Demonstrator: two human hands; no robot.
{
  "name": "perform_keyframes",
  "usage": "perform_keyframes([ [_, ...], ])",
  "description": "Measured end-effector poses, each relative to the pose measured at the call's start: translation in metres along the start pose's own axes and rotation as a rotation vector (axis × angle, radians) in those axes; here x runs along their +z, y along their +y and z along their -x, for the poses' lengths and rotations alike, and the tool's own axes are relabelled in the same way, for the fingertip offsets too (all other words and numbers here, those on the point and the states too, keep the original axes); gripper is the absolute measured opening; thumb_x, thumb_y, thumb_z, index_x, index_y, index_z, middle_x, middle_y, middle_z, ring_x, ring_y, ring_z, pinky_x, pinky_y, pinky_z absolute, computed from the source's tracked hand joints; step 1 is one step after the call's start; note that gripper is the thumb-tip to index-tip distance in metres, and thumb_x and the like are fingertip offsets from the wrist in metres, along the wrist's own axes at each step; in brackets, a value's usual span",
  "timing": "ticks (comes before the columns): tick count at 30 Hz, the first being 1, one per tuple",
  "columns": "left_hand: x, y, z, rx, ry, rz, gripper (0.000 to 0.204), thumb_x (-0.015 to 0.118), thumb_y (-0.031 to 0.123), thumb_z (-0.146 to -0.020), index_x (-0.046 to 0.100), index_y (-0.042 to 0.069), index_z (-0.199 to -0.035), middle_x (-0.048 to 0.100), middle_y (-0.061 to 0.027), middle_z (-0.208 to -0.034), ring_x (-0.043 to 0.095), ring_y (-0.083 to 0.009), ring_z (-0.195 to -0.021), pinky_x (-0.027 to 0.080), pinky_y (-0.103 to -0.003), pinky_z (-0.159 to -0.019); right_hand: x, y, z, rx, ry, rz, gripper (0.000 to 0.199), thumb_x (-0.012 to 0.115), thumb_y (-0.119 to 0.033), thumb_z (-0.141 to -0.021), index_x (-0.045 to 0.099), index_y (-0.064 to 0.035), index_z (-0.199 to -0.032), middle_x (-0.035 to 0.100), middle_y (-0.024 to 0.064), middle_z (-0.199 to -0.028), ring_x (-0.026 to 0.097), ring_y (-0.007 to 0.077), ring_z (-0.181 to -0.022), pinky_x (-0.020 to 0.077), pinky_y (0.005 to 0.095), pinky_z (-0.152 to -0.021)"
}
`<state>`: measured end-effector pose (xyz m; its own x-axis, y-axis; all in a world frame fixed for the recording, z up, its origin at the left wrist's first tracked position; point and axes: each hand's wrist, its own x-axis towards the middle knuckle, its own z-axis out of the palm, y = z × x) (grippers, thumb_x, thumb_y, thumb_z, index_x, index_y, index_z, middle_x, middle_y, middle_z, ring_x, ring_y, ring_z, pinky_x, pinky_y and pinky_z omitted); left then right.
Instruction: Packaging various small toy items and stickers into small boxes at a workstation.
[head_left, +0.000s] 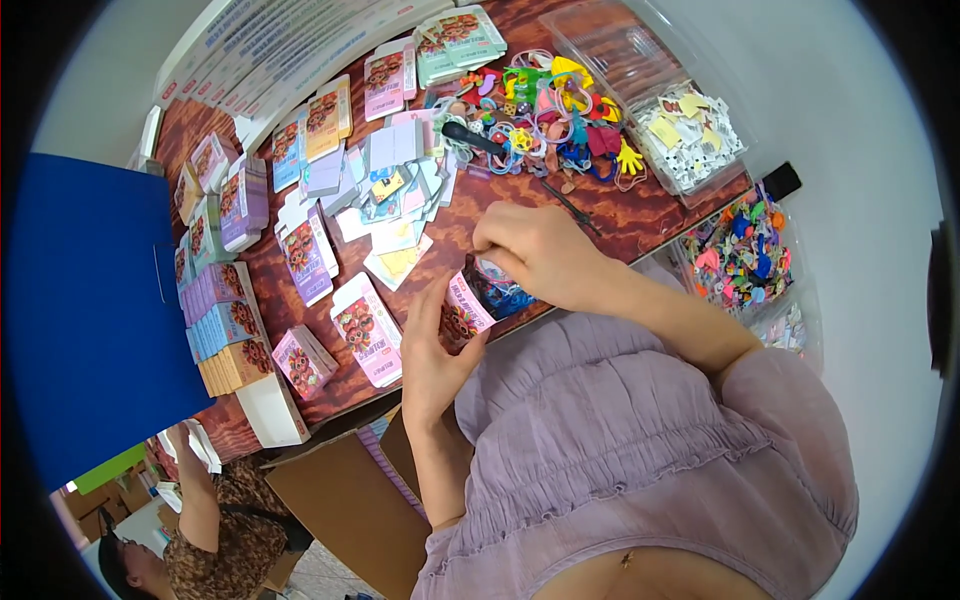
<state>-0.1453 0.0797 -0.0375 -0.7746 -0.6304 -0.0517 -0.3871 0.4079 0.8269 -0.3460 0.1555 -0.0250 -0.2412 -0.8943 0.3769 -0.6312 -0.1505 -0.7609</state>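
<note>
My left hand (432, 352) holds a small pink printed carton (462, 312) from below, at the near edge of the wooden table (470, 215). My right hand (535, 252) is curled over the carton's open top, fingers pressing blue and coloured small items (503, 292) into it. Both hands sit close together just in front of my lilac top.
Flat and folded small cartons (365, 325) lie across the table's left and middle; stacks (225, 330) stand at the left. A heap of colourful toys (545, 115) sits at the back, with clear trays (690, 135) and a bin of trinkets (745, 250) on the right. Another person (200, 530) crouches lower left beside cardboard (350, 500).
</note>
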Motion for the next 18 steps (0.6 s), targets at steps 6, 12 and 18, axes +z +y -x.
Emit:
perform_keyframes([
  [6,0.013,0.001,-0.001,0.026,0.120,-0.029,0.076,0.079,0.002,-0.069,0.049,0.002,-0.138,0.054,-0.0175,-0.130,0.054,-0.0325,-0.121,0.047,-0.040,-0.100,0.007,-0.009,0.007,0.134,-0.001,-0.046,0.012,0.066,-0.001,-0.079,0.061,-0.0027,-0.090,0.059,0.0104,-0.085,0.062,0.0306,-0.073,0.0484,0.0399,-0.064],
  [12,0.024,0.007,-0.004,0.037,0.218,-0.118,0.077,0.078,-0.002,-0.071,0.047,0.003,-0.141,0.050,-0.0162,-0.135,0.052,-0.0310,-0.125,0.045,-0.039,-0.105,0.018,-0.009,0.002,0.048,0.037,0.158,0.006,0.069,-0.004,-0.074,0.065,-0.0050,-0.079,0.061,0.0073,-0.105,0.054,0.0285,-0.111,0.0455,0.0408,-0.084],
  [18,0.038,-0.004,-0.017,0.036,0.291,-0.066,0.074,0.077,0.003,-0.070,0.046,0.001,-0.138,0.054,-0.0205,-0.125,0.053,-0.0379,-0.119,0.044,-0.043,-0.100,0.033,0.020,0.001,0.137,-0.070,-0.109,0.012,0.067,-0.012,-0.083,0.068,-0.0006,-0.080,0.057,0.0139,-0.132,0.046,0.0315,-0.127,0.0349,0.0460,-0.107],
])
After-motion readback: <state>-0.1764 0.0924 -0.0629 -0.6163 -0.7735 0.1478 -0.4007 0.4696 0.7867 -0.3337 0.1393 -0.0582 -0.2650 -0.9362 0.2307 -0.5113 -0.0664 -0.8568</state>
